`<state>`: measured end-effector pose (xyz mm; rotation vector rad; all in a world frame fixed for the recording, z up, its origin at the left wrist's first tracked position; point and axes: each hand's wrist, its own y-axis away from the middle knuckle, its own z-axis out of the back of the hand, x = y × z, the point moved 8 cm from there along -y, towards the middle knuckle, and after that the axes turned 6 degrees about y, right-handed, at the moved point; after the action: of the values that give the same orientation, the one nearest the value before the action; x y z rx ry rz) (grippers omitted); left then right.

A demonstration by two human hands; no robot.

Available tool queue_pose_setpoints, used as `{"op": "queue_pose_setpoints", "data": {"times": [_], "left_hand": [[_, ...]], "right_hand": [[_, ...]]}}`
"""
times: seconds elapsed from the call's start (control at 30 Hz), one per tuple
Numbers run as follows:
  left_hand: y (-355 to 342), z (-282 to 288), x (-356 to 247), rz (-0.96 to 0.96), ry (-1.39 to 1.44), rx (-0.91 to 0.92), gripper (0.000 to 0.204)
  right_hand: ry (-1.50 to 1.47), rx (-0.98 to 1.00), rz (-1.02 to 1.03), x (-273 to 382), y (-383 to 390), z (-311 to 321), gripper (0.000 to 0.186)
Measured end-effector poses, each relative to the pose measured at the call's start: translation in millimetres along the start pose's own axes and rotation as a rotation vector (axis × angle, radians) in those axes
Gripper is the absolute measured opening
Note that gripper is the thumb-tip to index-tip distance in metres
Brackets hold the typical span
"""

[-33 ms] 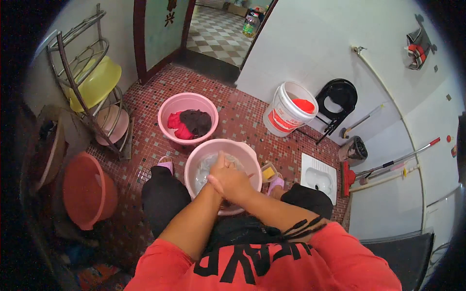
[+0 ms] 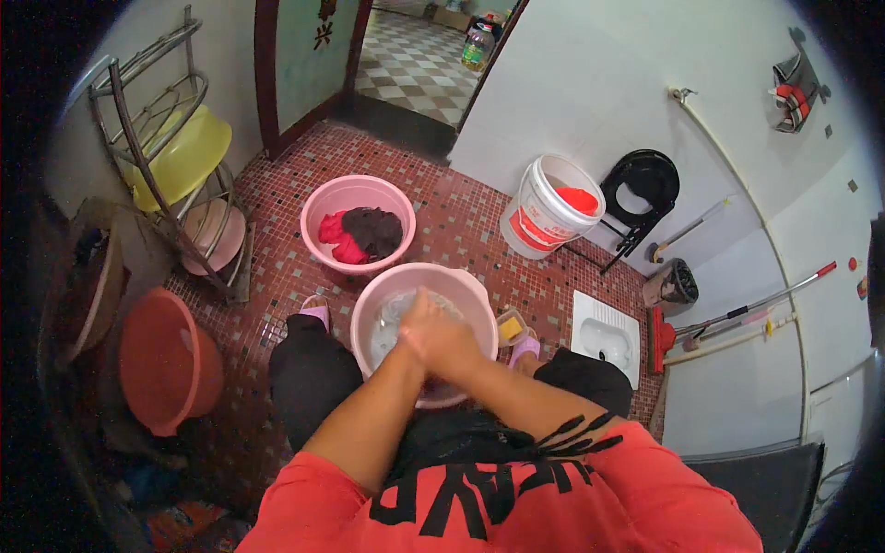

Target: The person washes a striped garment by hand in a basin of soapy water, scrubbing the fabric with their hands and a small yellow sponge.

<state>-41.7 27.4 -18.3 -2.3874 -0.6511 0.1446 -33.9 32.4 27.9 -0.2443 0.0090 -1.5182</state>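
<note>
Both of my hands meet over a pink basin (image 2: 475, 304) between my feet, inside its rim. My right hand (image 2: 444, 335) lies across the left and is smeared by motion. Of my left hand (image 2: 411, 343) only the wrist side shows; its fingers are mostly hidden under the right. Whether anything is between them I cannot make out. Cloudy, greyish-white content (image 2: 385, 324) shows in the basin beside the hands, too blurred to tell water from cloth. Just right of the basin, a yellow bar of soap (image 2: 510, 328) sits in a small clear container.
Beyond it stands a second pink basin (image 2: 318, 198) holding red and dark cloth. A white bucket (image 2: 527, 226), a black folding chair frame (image 2: 643, 217) and a squat toilet (image 2: 604, 339) are on the right. A reddish tub (image 2: 166, 369) and a metal rack (image 2: 138, 138) are left.
My joined hands have shifted slightly within the basin, and the right is more blurred. The surrounding things have stayed in place.
</note>
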Motion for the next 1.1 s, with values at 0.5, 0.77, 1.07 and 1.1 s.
{"op": "queue_pose_setpoints", "data": {"times": [0.5,0.77,1.07,1.1], "left_hand": [[39,67,-8,-0.051,-0.471,-1.194,0.044],[9,22,23,-0.1,-0.241,-1.206,0.034],[-4,1,37,0.001,-0.259,-1.135,0.045],[-5,4,34,0.007,-0.252,-1.127,0.047]], "right_hand": [[-0.503,-0.032,-0.16,-4,27,10,0.022],[0.005,-0.076,0.089,-45,-8,26,0.023],[-0.38,-0.184,-0.339,-93,-17,44,0.018],[-0.351,-0.319,-0.234,-98,-14,46,0.014]]}}
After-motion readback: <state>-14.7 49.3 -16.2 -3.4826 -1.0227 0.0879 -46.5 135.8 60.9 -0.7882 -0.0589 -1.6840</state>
